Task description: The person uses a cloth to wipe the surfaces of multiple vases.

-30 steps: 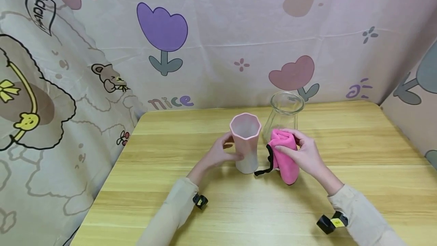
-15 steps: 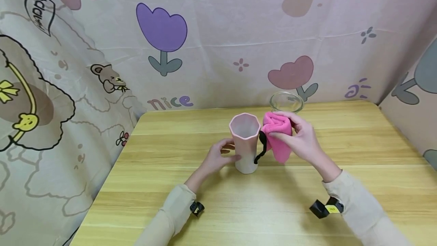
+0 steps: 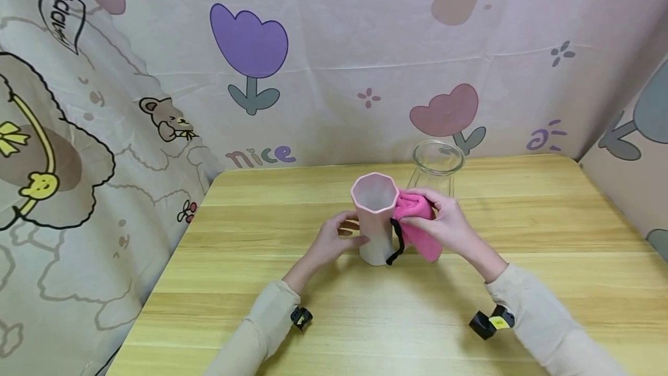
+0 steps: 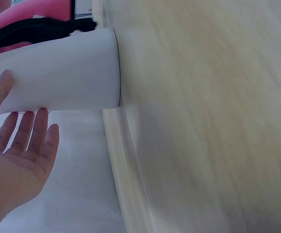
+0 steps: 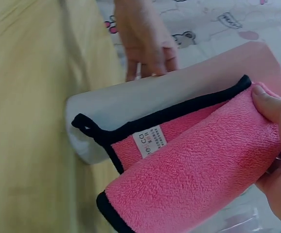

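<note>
A tall faceted vase (image 3: 377,238), pink at the rim and fading to white, stands upright on the table. My left hand (image 3: 335,241) steadies it from the left, its thumb on the near side and its fingertips at the other. On the vase's right, my right hand (image 3: 450,225) grips a rolled pink towel (image 5: 194,160) with black edging. The towel's upper end overlaps the vase near its rim, and its lower end hangs down. In the right wrist view a white label (image 5: 150,141) and a black loop (image 5: 84,125) show on the towel.
Just behind the towel stands a clear glass vase (image 3: 438,184) with a flared rim, partly hidden by the right hand. Patterned cloth (image 3: 323,115) hangs along the back of the wooden table (image 3: 250,248).
My right hand has moved left with the towel, first rising and then lowering, and the towel is now against the pink vase. The left hand and the vase have barely moved.
</note>
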The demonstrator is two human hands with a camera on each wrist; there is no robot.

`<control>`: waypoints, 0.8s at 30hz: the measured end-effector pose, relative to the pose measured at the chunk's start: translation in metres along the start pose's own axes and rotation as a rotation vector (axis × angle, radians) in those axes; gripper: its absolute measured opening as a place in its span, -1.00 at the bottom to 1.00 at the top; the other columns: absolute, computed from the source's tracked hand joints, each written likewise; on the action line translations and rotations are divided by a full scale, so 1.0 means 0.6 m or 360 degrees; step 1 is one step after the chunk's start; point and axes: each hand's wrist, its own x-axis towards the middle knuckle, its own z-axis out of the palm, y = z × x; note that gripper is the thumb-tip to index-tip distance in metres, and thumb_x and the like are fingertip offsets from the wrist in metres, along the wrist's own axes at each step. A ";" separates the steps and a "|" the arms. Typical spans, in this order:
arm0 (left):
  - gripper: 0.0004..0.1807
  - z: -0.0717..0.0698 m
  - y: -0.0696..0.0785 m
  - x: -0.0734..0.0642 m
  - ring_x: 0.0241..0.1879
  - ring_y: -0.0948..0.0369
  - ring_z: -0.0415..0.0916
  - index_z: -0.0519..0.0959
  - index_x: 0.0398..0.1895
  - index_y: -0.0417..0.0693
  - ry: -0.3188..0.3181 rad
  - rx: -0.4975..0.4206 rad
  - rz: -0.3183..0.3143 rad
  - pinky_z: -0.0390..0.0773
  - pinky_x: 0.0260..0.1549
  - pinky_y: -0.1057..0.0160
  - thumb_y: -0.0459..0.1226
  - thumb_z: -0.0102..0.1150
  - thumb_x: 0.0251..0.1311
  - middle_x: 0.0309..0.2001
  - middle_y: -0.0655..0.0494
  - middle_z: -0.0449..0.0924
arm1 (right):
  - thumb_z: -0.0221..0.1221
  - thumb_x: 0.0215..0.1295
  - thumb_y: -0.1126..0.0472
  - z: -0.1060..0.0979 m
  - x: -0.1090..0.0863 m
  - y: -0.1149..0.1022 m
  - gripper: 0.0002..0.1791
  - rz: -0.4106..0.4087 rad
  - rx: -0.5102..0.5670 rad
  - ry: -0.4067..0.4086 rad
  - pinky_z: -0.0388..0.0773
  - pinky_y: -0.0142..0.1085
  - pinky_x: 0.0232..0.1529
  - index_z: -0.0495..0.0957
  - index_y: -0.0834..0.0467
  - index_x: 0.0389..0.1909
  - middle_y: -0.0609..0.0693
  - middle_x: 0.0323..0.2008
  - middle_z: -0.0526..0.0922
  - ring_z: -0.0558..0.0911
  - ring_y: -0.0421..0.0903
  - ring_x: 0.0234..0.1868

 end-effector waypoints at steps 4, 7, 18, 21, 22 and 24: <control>-0.53 -0.003 0.025 -0.007 -0.07 -0.08 0.48 0.43 0.00 -0.36 -0.0011 -0.0039 0.0013 0.50 -0.07 -0.02 -0.45 0.28 -0.05 -0.03 -0.24 0.48 | 0.36 -0.08 0.34 0.011 -0.006 0.019 -0.52 0.0021 -0.0148 -0.0074 0.55 -0.42 -0.22 0.51 0.28 -0.06 0.13 -0.16 0.60 0.55 -0.19 -0.20; -0.53 -0.003 0.028 -0.008 -0.08 -0.06 0.49 0.43 0.00 -0.36 -0.0007 -0.0021 0.0016 0.50 -0.07 -0.01 -0.45 0.28 -0.05 -0.04 -0.24 0.49 | 0.36 -0.07 0.28 0.017 -0.011 0.029 -0.55 0.0006 -0.0253 -0.0133 0.55 -0.38 -0.25 0.53 0.24 -0.09 0.07 -0.20 0.61 0.56 -0.14 -0.24; -0.50 0.000 -0.010 0.005 -0.08 0.04 0.50 0.46 0.03 -0.21 0.0022 -0.0002 -0.0026 0.53 -0.09 0.18 -0.34 0.33 -0.06 -0.02 -0.09 0.51 | 0.35 -0.04 0.20 0.029 -0.016 0.049 -0.61 0.0055 -0.0383 -0.0317 0.51 -0.39 -0.44 0.53 0.21 -0.16 -0.05 -0.37 0.61 0.52 -0.22 -0.42; -0.50 0.000 0.005 0.000 -0.05 -0.03 0.48 0.44 0.04 -0.26 -0.0002 -0.0024 -0.0042 0.51 -0.06 0.09 -0.38 0.30 -0.04 0.00 -0.16 0.49 | 0.34 -0.03 0.19 0.036 -0.022 0.055 -0.66 0.0109 -0.0485 -0.0395 0.47 -0.41 -0.50 0.55 0.17 -0.19 -0.13 -0.43 0.57 0.48 -0.25 -0.48; -0.51 -0.001 0.014 -0.002 -0.05 -0.05 0.47 0.43 0.04 -0.29 -0.0008 -0.0028 -0.0049 0.50 -0.05 0.07 -0.40 0.29 -0.03 0.00 -0.18 0.48 | 0.34 -0.03 0.20 0.039 -0.025 0.057 -0.67 0.0104 -0.0527 -0.0409 0.45 -0.42 -0.50 0.55 0.15 -0.19 -0.14 -0.44 0.56 0.46 -0.26 -0.48; -0.51 0.000 0.015 -0.003 -0.05 -0.04 0.47 0.43 0.03 -0.29 -0.0010 -0.0033 -0.0062 0.50 -0.04 0.07 -0.40 0.29 -0.04 0.00 -0.18 0.48 | 0.34 -0.04 0.18 0.044 -0.029 0.060 -0.68 0.0068 -0.0624 -0.0408 0.42 -0.42 -0.50 0.56 0.13 -0.20 -0.16 -0.44 0.55 0.44 -0.25 -0.47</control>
